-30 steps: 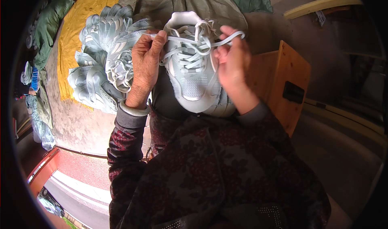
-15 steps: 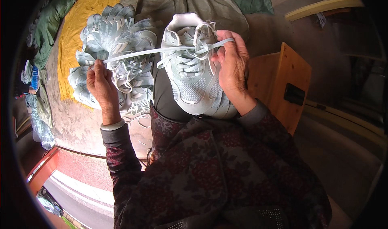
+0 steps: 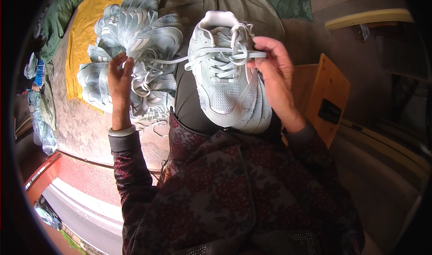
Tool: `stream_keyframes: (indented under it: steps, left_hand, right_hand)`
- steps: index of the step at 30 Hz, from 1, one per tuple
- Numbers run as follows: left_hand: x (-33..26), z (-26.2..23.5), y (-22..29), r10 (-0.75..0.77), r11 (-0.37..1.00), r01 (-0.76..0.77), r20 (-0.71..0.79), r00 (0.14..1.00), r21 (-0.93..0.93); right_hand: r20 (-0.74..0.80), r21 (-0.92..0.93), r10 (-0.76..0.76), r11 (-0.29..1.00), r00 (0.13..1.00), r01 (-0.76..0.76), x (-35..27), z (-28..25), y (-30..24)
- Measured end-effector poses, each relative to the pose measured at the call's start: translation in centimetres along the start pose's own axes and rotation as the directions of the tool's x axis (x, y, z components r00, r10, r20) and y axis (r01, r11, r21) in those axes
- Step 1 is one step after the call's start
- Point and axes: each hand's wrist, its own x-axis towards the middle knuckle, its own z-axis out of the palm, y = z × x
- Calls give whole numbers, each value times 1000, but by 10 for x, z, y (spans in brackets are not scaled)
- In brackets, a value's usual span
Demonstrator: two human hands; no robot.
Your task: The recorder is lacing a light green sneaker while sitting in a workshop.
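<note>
A pale grey-green sneaker upper (image 3: 220, 97) rests on my lap, toe toward me, with more uppers layered beneath its right side. Its flat pale shoelace (image 3: 204, 51) crosses the tongue, looped at the right and trailing slackly leftward. Beside the loop, my right hand (image 3: 276, 70) is open, its index finger and thumb apart around the lace's folded end. My left hand (image 3: 119, 81) hovers over the pile at the left, open, fingertips parted near the lace's far end. Whether that end still touches the fingers is hard to tell.
A fanned pile of similar shoe uppers (image 3: 135, 30) lies at the left, partly on a yellow cloth (image 3: 78, 43). A wooden stool or box (image 3: 326, 97) with a dark slot stands at the right. Grey-green cloth (image 3: 202, 0) spreads beyond my knees.
The lace, taut between my hands before, now sags at the left. My left fingers have parted, and my right fingers have opened off the loop. Sneaker and hands sit slightly farther right.
</note>
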Motion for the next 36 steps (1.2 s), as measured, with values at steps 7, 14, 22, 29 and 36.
stream_keyframes:
  steps: [7, 14, 22, 29, 36]
  left_hand:
    - [-24, 54, 77, 185, 968, -239, 431, 883, 74]
    - [-16, 79, 89, 212, 961, -277, 632, 745, 4]
    - [-7, 75, 90, 109, 976, -213, 763, 637, 39]
    - [-4, 77, 82, 195, 971, -234, 741, 643, -52]
    - [1, 69, 95, 97, 993, -11, 771, 629, -116]
  right_hand:
    - [47, -167, -9, 986, 999, 17, 28, -28, -22]
    - [372, -504, -138, 800, 918, 324, 64, -5, -40]
    - [629, -573, -50, 645, 776, 506, 78, 17, -38]
    - [656, -579, -1, 641, 755, 504, 87, 17, -36]
    - [623, -638, 115, 647, 774, 417, 90, 26, -46]
